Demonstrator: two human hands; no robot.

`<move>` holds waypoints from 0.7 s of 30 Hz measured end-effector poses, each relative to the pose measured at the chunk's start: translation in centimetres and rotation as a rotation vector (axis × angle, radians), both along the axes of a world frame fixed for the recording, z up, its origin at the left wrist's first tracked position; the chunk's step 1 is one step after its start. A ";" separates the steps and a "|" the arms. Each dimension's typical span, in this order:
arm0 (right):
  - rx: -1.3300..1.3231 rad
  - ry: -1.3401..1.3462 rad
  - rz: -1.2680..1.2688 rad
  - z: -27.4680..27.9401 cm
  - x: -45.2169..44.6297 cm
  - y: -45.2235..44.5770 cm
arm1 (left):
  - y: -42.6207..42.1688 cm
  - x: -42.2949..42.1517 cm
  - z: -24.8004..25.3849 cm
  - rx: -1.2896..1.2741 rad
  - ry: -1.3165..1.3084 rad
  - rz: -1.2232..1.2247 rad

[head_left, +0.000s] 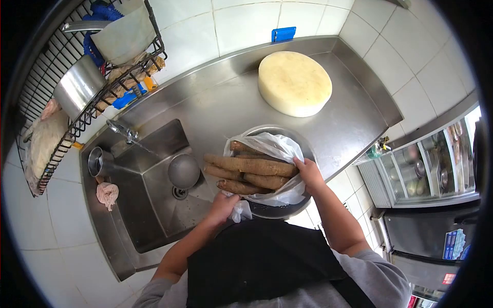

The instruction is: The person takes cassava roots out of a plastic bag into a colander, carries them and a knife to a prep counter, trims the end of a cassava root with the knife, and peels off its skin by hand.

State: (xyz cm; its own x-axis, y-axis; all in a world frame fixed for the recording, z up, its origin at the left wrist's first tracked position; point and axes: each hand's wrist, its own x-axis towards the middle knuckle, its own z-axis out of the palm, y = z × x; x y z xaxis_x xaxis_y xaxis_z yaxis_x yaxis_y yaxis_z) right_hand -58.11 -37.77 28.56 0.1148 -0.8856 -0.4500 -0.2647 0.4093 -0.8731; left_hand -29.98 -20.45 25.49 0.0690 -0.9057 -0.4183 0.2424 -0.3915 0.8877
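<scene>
Several long brown roots point(257, 167) lie in an opened white plastic bag point(275, 143), over a round metal basin point(303, 146) at the counter's front edge. My left hand point(224, 206) is closed on the bag's near left edge, just below the roots. At the right, my right hand point(308, 173) grips the bag's edge close to the root ends; its fingertips are partly hidden by the plastic. The left ends of the roots stick out of the bag toward the sink.
The sink point(154, 190) at left holds a grey bowl point(184, 171) under a running faucet point(123, 131). A large pale round block point(295, 83) stands on the steel counter point(221, 110). A wire rack point(77, 126) with pots hangs upper left; a glass-fronted fridge point(426, 169) stands right.
</scene>
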 end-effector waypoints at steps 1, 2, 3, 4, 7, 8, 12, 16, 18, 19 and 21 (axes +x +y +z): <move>0.046 -0.023 -0.003 0.6 -0.2 0.1 | -0.1 0.1 -0.6 -0.011 -0.019 0.085; 0.092 -0.044 -0.004 1.1 -0.4 0.3 | 0.1 0.5 -1.2 -0.016 -0.027 0.128; 0.091 -0.043 -0.004 2.1 -0.5 0.8 | 0.1 0.9 -1.3 -0.021 -0.035 0.171; 0.087 -0.032 -0.003 3.1 -0.4 1.3 | 0.2 1.6 -0.3 -0.018 -0.179 0.145; 0.075 -0.122 -0.018 3.3 -0.4 2.1 | -0.1 3.1 3.1 -0.078 -0.382 0.194; 0.067 -0.217 -0.038 4.2 -0.4 2.5 | -0.1 4.0 3.2 -0.109 -0.412 0.230; 0.033 -0.336 -0.033 9.1 0.6 2.9 | 0.1 8.5 3.2 -0.054 -0.579 0.225; -0.079 -0.178 0.134 14.7 2.6 2.0 | 0.6 11.4 3.0 0.063 -0.406 0.341; -0.153 -0.188 0.246 16.3 4.0 1.6 | 0.8 11.6 3.8 0.091 -0.255 0.395; -0.151 -0.182 0.263 16.9 4.8 1.5 | 1.1 11.5 3.3 0.086 -0.189 0.418; -0.231 -0.116 0.309 18.8 7.4 1.7 | 1.4 11.6 1.1 0.059 -0.075 0.498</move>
